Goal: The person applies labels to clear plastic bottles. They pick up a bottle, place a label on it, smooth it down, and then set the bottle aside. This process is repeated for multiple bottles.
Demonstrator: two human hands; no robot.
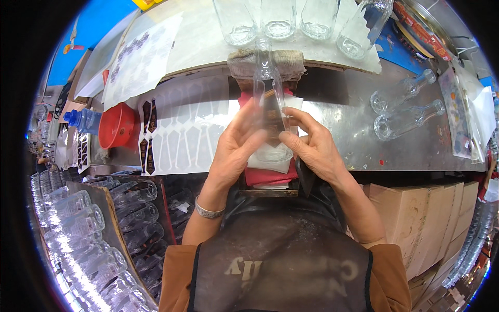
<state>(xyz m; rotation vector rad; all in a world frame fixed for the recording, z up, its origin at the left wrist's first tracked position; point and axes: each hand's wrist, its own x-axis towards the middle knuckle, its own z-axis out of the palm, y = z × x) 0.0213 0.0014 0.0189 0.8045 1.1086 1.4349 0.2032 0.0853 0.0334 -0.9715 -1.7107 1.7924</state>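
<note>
A clear glass bottle lies in front of me with its base toward me and its neck over a rolled grey cloth. On its upper side sits a dark, tie-shaped decal. Fingers of my left hand curve round the bottle's left side, slightly blurred, the thumb near the decal's lower edge. My right hand is bent against the other side, with thumb and forefinger at the decal's right edge. Red and white cloths lie under the bottle. A decal sheet bearing several dark decals is to the left.
Several clear bottles stand on the back ledge. Two more bottles lie on the metal table at right. A red bowl and a blue plastic bottle are at left. Cardboard boxes and stacked glass bottles flank me below.
</note>
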